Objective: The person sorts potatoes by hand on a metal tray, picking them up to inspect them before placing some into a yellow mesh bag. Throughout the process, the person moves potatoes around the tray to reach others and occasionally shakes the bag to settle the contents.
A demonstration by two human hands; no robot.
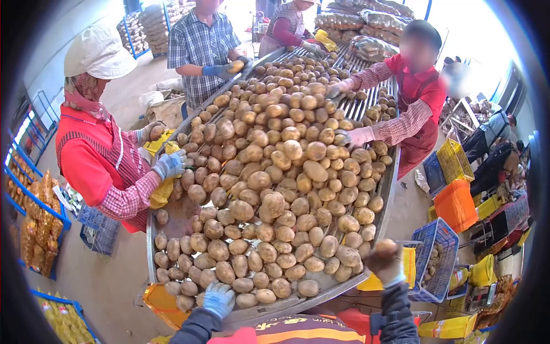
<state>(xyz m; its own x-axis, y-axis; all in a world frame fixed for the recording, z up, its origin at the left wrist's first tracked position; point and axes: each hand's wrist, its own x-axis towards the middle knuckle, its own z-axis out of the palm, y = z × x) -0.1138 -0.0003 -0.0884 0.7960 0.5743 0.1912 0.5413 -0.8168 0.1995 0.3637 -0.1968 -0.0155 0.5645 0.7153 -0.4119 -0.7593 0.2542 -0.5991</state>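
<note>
A heap of potatoes [292, 150] covers the slatted metal sorting table [385, 198]. At its near left edge lies my left hand [219, 299] in a blue glove, fingers stretched forward, touching potatoes in the front rows; what lies beneath the palm is hidden. My right hand [385, 268], in a soiled glove, is off the table's right front corner, closed around a potato [387, 247]. Below that hand is a yellow container [409, 268], partly covered by it.
Across the table, a co-worker in red [423, 92] reaches into the heap; another [97, 166] stands at the left with a yellow bag. Two more people work farther back. A blue crate [438, 258] and an orange crate [455, 205] stand on the floor at right.
</note>
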